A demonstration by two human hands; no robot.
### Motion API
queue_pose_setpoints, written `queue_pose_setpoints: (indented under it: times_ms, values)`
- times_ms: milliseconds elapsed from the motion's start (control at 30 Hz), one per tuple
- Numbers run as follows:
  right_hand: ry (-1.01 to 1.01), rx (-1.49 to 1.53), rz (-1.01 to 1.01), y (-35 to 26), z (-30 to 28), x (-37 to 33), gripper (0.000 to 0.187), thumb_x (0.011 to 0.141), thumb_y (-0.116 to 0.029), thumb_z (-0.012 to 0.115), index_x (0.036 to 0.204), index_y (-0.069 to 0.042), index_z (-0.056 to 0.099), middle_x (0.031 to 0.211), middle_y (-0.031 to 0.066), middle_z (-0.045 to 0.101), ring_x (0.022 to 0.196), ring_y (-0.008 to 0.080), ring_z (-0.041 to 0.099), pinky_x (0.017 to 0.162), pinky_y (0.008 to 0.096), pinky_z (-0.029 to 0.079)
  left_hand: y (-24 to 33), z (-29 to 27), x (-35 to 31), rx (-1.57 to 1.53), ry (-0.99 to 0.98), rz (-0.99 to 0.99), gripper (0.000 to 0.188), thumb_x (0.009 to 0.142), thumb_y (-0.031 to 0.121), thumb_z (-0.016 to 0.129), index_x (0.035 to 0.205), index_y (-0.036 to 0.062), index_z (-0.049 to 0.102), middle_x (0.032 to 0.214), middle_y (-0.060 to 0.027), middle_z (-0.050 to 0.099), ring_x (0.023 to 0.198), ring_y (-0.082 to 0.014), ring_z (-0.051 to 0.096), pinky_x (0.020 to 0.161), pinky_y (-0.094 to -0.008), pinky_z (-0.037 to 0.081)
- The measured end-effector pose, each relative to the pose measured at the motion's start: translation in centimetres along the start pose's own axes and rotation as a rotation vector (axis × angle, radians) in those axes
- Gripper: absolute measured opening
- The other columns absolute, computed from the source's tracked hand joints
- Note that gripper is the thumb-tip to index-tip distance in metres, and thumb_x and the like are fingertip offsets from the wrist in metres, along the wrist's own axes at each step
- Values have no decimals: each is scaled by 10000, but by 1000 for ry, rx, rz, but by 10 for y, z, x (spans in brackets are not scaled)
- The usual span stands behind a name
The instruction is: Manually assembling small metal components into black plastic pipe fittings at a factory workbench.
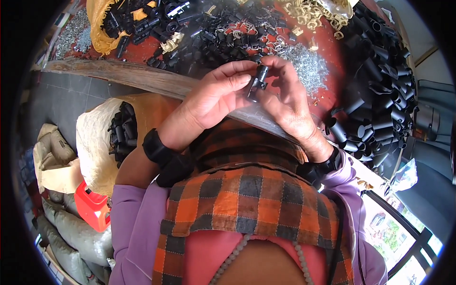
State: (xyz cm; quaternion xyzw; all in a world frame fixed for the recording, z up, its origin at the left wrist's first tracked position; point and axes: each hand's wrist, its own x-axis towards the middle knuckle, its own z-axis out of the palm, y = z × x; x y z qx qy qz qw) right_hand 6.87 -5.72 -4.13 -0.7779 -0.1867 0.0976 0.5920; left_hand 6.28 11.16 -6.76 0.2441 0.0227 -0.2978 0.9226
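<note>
Both my hands meet over the front edge of a red-topped table (335, 102). Between them is a small black cylindrical plastic part (261, 75), tilted, with a thin piece reaching down from it. My left hand (219, 90) pinches it from the left with thumb and fingers. From the right, my right hand (287, 92) curls round it, fingertips at its top and thumb near its lower end. Just beyond the hands lie a heap of small silvery metal pieces (304, 69) and scattered small black parts (190, 61).
Black tubes (380, 95) pile up along the table's right side. Cream plastic pieces (323, 14) lie at the far edge, a yellow sack (97, 26) at far left. Below left stand a bag of black parts (95, 137), a red jug (91, 204) and filled sacks (80, 237).
</note>
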Motion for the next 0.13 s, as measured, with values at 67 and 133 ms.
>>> queue_pose_setpoints:
  times_ms: [67, 133]
  values:
    - [-11, -37, -28, 2, 0, 0, 482, 685, -67, 563, 1128, -21, 378, 1052, 68, 432, 955, 151, 403, 817, 279, 324, -2, -1, 0, 71, 4, 27, 301, 845, 83, 436, 1143, 40, 420, 1071, -69, 514, 955, -164, 520, 779, -321, 463]
    - [-20, -67, -34, 2, 0, 0, 483, 686, -69, 564, 1129, -26, 378, 1058, 69, 431, 960, 152, 403, 820, 284, 325, -4, -2, 0, 103, 6, 38, 323, 856, 93, 418, 1173, 41, 391, 1097, -70, 501, 963, -159, 517, 779, -319, 466]
